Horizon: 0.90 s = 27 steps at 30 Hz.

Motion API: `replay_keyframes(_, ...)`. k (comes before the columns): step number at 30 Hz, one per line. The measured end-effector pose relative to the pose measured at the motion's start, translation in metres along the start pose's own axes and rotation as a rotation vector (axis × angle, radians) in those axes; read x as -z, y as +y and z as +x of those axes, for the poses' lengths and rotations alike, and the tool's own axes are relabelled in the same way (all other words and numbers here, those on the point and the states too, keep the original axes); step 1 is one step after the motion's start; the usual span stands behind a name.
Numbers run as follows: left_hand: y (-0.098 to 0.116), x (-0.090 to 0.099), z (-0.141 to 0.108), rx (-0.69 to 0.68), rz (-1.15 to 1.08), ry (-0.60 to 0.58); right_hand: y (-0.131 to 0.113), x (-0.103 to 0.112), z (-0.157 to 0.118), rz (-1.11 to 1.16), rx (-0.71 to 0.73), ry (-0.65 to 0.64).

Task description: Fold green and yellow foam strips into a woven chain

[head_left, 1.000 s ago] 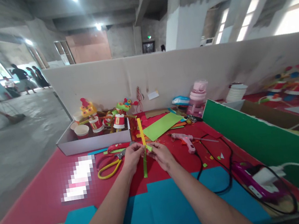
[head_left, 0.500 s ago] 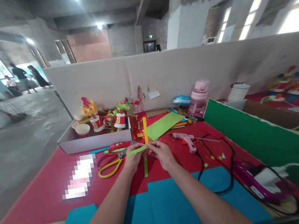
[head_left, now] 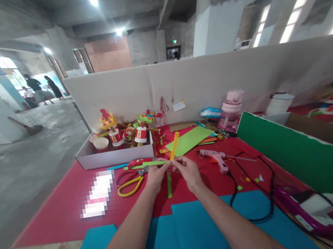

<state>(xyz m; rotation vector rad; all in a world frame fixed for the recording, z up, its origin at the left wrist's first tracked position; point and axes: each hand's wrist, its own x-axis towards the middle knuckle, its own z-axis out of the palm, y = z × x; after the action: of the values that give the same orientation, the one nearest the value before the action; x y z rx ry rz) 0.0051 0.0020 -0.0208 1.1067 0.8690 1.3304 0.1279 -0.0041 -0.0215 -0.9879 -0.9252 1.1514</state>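
Both my hands meet over the red tabletop, pinching paper strips where they cross. My left hand (head_left: 157,177) is closed on a light green paper strip (head_left: 153,163), which lies nearly level and points left. In the fingers of my right hand (head_left: 189,172) is the lower end of a yellow paper strip (head_left: 175,145), slanting up and right. The fingertips hide how the strips join. Below the hands a second green strip (head_left: 169,187) shows. Yellow-handled scissors (head_left: 130,188) lie just left of my left hand, and a pink glue gun (head_left: 218,158) lies to the right.
A white box (head_left: 115,157) with paper cups and cup figures stands at the back left. Green card (head_left: 192,139) lies behind my hands, blue sheets (head_left: 199,233) in front. A green-sided box (head_left: 304,153), black cable (head_left: 271,200) and purple device (head_left: 306,207) occupy the right.
The yellow strip has tipped from upright to a rightward slant. The green strip has levelled out, its free end pointing left. The whole view has shifted slightly as the camera turned left.
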Motion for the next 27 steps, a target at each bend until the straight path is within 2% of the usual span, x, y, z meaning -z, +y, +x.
replay_keyframes(4,-0.0024,0.006,0.0035,-0.033,0.061,0.027,0.0005,-0.0008,-0.0015,0.023,-0.079,-0.083)
replay_keyframes(7,-0.004,0.0074,0.005,-0.042,0.088,0.026,0.0016,0.0004,-0.0008,-0.015,-0.077,-0.113)
replay_keyframes(11,-0.0042,0.0062,0.0051,-0.048,0.08,0.037,0.0039,0.0016,0.0005,-0.022,-0.054,-0.092)
replay_keyframes(15,-0.0009,0.0055,0.0036,-0.053,0.115,0.045,0.0047,0.0017,0.0006,0.046,-0.113,-0.093)
replay_keyframes(19,0.0011,0.0066,0.0031,0.009,0.155,0.031,0.0026,0.0011,-0.0006,0.111,-0.156,-0.101)
replay_keyframes(27,-0.0017,0.0093,0.0047,0.008,0.11,-0.001,-0.0043,-0.0001,-0.0026,0.141,-0.19,-0.111)
